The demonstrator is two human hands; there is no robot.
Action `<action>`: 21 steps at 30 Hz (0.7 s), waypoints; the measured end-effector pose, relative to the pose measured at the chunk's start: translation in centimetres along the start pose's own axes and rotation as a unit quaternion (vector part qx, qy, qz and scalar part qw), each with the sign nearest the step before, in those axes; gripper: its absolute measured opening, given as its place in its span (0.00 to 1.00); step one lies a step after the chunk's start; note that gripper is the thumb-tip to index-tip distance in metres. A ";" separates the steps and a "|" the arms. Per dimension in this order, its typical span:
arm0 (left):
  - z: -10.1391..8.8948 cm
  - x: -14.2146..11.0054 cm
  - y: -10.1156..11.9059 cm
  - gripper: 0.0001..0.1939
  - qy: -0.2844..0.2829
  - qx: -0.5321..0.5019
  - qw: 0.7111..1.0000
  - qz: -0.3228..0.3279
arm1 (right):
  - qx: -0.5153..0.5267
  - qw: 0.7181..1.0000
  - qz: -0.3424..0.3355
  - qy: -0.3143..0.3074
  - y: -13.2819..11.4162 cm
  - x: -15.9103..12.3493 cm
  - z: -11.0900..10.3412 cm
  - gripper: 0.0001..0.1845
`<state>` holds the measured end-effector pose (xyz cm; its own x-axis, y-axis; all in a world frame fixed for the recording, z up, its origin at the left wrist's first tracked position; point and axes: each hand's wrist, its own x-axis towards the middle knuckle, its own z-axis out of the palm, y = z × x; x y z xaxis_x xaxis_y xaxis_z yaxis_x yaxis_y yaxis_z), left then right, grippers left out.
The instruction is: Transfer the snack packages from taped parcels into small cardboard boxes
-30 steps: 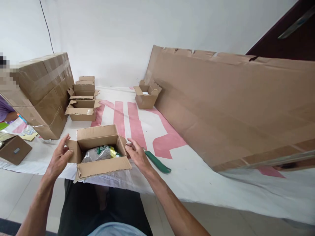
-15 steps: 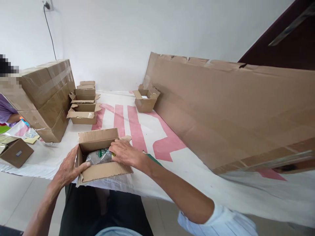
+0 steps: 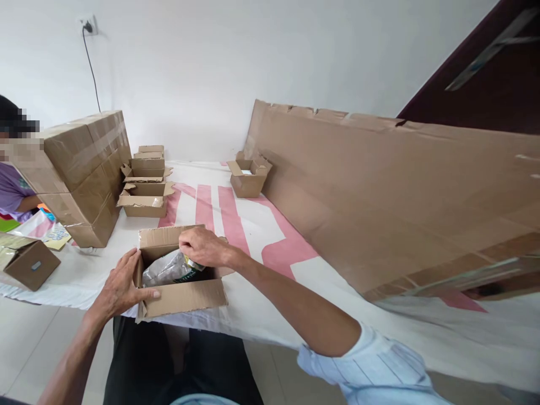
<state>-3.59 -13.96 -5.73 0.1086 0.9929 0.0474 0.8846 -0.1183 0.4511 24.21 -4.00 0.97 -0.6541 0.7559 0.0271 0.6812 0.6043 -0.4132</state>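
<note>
A small open cardboard box (image 3: 179, 297) sits at the near edge of the white sheet with pink markings (image 3: 261, 242). Inside it lies a silvery packet with a green label (image 3: 166, 269), its right end raised. My right hand (image 3: 201, 246) reaches into the box from the right and pinches the packet's upper edge. My left hand (image 3: 122, 286) holds the box's left wall, thumb along the front flap.
Large taped cartons (image 3: 84, 169) stand at the left, with several small open boxes (image 3: 145, 188) behind. Another small box (image 3: 248, 175) sits by a long flat cardboard sheet (image 3: 400, 197) leaning on the right. A person in purple (image 3: 12, 191) is at the far left beside a brown box (image 3: 27, 261).
My right hand moved from the box's right flap into the box and took hold of the packet, lifting one end. My left hand shifted onto the left wall. The green-handled tool is hidden now.
</note>
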 end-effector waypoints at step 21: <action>-6.3 7.8 6.1 0.32 0.088 -0.234 0.967 0.058 | 0.211 0.972 -0.097 -0.043 -3.3 8.2 -14.2 0.14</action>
<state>-0.21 -6.85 2.95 0.0789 0.9641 0.2536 0.5654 -0.2527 0.7851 21.27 3.73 15.47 -0.7944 0.6030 0.0729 0.3590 0.5629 -0.7444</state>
